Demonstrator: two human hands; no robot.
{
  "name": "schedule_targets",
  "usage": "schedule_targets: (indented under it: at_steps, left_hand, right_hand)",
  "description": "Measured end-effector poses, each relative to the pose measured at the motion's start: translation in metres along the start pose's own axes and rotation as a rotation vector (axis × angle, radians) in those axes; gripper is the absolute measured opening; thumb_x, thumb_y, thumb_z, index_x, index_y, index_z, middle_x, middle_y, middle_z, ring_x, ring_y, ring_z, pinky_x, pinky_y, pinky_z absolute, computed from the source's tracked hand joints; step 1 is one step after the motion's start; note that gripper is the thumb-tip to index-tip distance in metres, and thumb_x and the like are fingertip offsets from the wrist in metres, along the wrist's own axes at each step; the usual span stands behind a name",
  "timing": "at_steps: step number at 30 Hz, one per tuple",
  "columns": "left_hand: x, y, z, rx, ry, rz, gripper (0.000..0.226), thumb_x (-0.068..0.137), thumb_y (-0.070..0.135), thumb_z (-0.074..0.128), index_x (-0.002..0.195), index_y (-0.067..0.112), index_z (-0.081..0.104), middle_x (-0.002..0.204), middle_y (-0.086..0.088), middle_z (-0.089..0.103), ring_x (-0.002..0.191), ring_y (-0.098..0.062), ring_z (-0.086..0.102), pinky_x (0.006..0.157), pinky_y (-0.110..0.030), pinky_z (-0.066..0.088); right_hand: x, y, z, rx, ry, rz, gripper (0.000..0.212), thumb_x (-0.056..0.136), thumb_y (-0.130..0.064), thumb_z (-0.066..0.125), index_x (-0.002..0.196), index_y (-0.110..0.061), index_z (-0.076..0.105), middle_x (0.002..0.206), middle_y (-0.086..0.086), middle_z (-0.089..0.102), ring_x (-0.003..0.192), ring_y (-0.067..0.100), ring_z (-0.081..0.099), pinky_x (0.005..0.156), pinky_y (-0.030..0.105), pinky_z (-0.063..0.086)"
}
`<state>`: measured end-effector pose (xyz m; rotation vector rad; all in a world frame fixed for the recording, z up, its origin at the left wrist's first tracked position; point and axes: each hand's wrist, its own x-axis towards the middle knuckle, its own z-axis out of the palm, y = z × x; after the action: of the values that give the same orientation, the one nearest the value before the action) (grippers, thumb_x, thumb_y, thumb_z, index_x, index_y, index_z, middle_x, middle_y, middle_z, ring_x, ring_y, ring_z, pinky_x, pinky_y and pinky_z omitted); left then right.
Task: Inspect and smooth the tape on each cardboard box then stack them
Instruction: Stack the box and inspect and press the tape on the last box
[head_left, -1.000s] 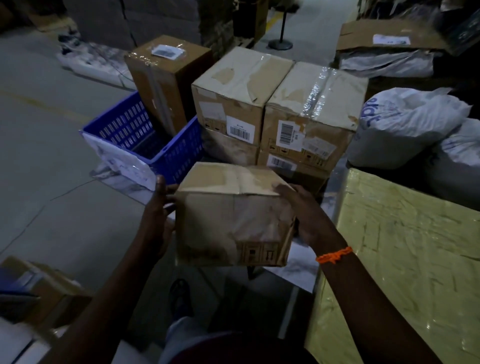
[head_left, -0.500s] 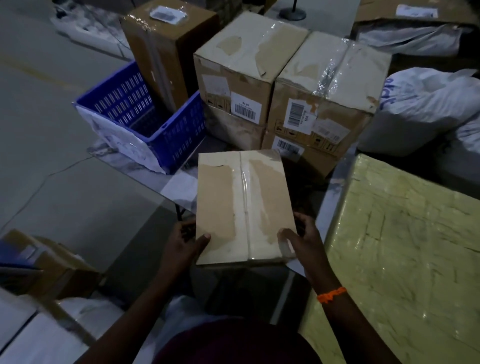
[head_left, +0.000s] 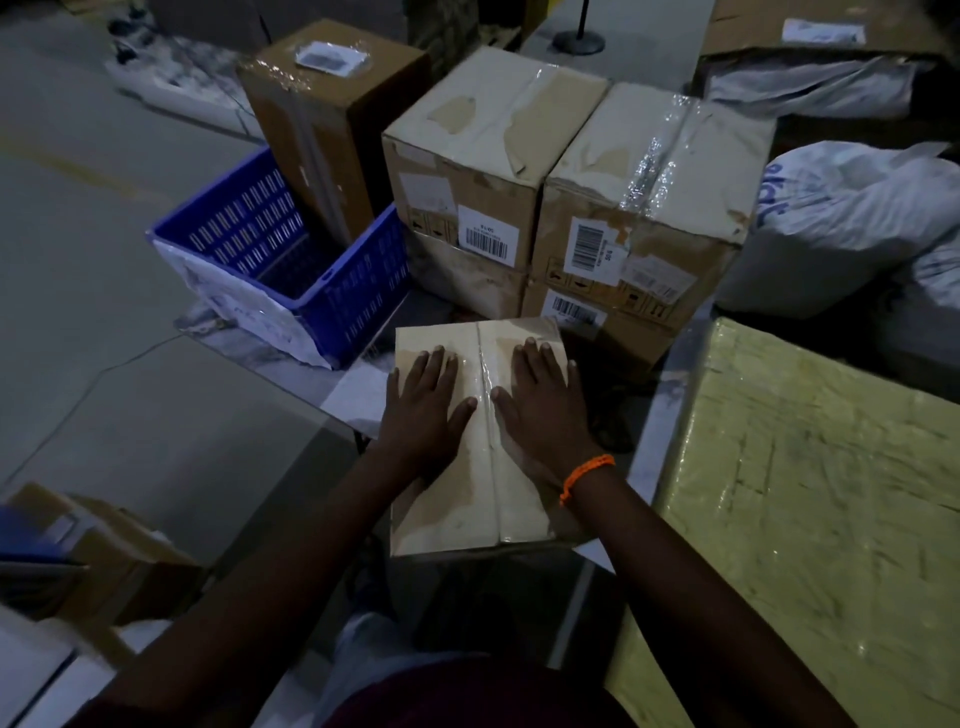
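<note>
A small cardboard box (head_left: 457, 509) lies in front of me with its taped seam (head_left: 488, 415) running down the middle of the top face. My left hand (head_left: 426, 405) lies flat on the top, left of the seam, fingers straight. My right hand (head_left: 545, 410), with an orange band on the wrist, presses flat on the right of the seam. Both thumbs point toward the tape. Behind the box stand two stacks of taped boxes, the left stack (head_left: 467, 171) and the right stack (head_left: 649, 197), each with barcode labels.
A blue plastic crate (head_left: 311, 291) sits to the left of the stacks, with a tall brown box (head_left: 322, 119) behind it. A yellow wrapped surface (head_left: 810, 493) fills the right. White sacks (head_left: 852, 223) lie at the far right. Another box (head_left: 98, 551) is at lower left.
The box was held up by its sides, then tipped top-up and lowered. Both hands let go of its near edge and now lie flat on the top either side of the tape.
</note>
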<state>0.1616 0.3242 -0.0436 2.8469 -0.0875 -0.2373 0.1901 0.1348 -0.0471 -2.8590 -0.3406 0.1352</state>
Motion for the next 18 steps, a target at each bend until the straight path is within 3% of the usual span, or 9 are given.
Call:
schedule_targets:
  at_steps: [8,13,16,18]
  left_hand:
    - [-0.005,-0.003,0.008,0.015,0.058,0.035,0.068,0.107,0.057,0.020,0.164,0.023,0.000,0.171,0.000,-0.008,0.156,-0.014,-0.013,0.121,-0.040,-0.015]
    - [-0.014,-0.008,0.008,-0.080,0.067,0.051,0.071,0.107,0.058,0.024,0.163,0.026,-0.003,0.170,0.002,-0.013,0.155,-0.015,-0.016,0.128,-0.048,-0.004]
    - [-0.025,-0.008,0.010,-0.350,0.137,-0.115,0.088,0.100,0.061,0.046,0.163,0.029,-0.005,0.171,0.004,-0.013,0.156,-0.014,-0.011,0.126,-0.045,0.002]
    - [-0.026,-0.005,0.006,-0.645,0.175,-0.248,0.102,0.091,0.058,0.066,0.162,0.030,-0.002,0.170,0.007,0.004,0.152,-0.015,0.012,0.120,-0.044,0.018]
  right_hand:
    - [0.000,0.002,0.005,-0.022,0.002,-0.011,0.081,0.097,-0.056,0.011,0.160,-0.010,0.033,0.169,0.012,0.025,0.158,0.027,0.019,0.127,0.057,0.008]
    - [-0.010,0.006,0.005,-0.001,-0.004,-0.025,0.076,0.101,-0.056,0.016,0.163,-0.012,0.026,0.172,0.010,0.016,0.160,0.027,0.009,0.126,0.058,0.006]
    - [-0.019,0.010,0.012,0.151,0.107,0.068,0.081,0.101,-0.059,0.033,0.164,-0.011,0.017,0.173,0.014,0.009,0.159,0.032,0.009,0.124,0.055,0.015]
    - [-0.017,0.014,0.010,0.444,0.127,0.242,0.088,0.100,-0.052,0.055,0.164,-0.008,0.015,0.169,0.018,0.021,0.154,0.034,0.024,0.123,0.047,0.026]
